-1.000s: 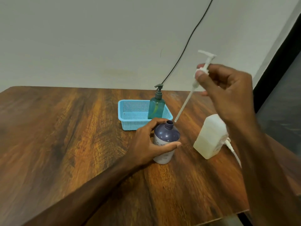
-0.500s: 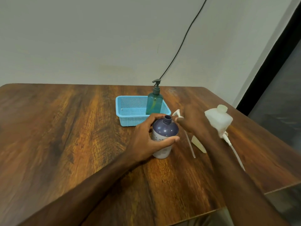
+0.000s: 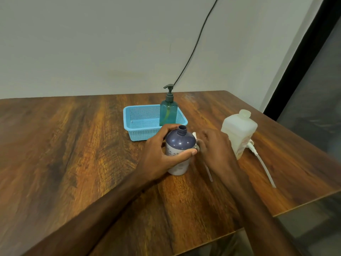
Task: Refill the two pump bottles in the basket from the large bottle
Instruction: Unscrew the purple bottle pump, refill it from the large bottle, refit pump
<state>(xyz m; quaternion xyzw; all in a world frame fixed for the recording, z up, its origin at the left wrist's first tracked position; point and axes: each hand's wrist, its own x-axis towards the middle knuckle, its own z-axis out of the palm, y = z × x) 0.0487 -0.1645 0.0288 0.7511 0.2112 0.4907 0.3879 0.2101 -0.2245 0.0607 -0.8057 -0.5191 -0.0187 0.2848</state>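
Observation:
My left hand (image 3: 159,156) grips the purple pump bottle (image 3: 180,145), which stands upright and uncapped on the wooden table (image 3: 73,154) just in front of the blue basket (image 3: 142,124). The teal pump bottle (image 3: 168,112) stands in the basket's right end with its pump on. Right of the purple bottle, my right hand (image 3: 215,150) holds the white pump head (image 3: 196,139) low at the table, its dip tube (image 3: 208,171) lying along the wood. The large white bottle (image 3: 239,130) stands at the right, capped.
A second white pump with a long tube (image 3: 262,163) lies on the table by the large bottle's right side. The table's right and front edges are close. A black cable (image 3: 193,50) hangs down the wall behind the basket.
My right hand came down from high in the air with the white pump and brought it onto the table beside the purple bottle. The left hand kept its hold on that bottle.

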